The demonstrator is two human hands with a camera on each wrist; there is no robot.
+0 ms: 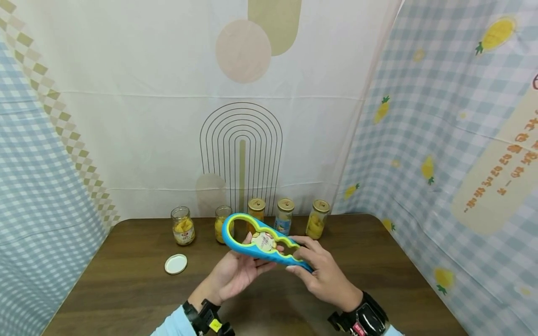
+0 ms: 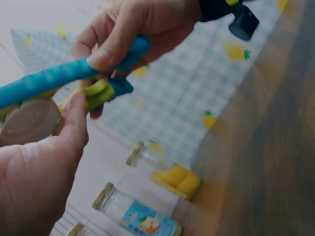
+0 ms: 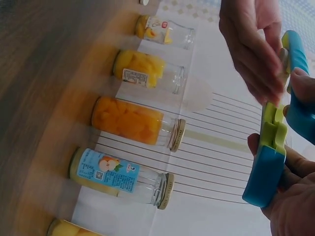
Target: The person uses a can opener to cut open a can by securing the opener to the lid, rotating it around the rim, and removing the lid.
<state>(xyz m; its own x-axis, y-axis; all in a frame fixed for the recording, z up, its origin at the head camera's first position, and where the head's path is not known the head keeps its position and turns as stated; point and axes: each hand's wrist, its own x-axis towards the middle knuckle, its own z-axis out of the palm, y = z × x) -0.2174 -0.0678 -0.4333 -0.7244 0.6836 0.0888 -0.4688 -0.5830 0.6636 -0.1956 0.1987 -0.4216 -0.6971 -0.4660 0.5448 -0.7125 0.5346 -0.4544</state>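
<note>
My right hand (image 1: pixel 321 270) grips the handle end of a blue and green jar opener (image 1: pixel 245 249), thumb along one side and fingers on the other. The opener is held tilted above the table, its broad looped end to the left. A round printed jar lid (image 1: pixel 264 241) shows through one of its openings; the left wrist view shows the pale inside of this lid (image 2: pixel 30 121). My left hand (image 1: pixel 237 276) is palm up below the opener, with thumb and fingers at opposite edges of the lid.
Glass jars of fruit line the table's back edge. The leftmost jar (image 1: pixel 183 226) and the jar beside it (image 3: pixel 142 69) have no lids; the orange-filled jar (image 3: pixel 128 120), blue-labelled jar (image 1: pixel 284 217) and rightmost jar (image 1: pixel 318 219) have gold lids. A white lid (image 1: pixel 175 264) lies at left.
</note>
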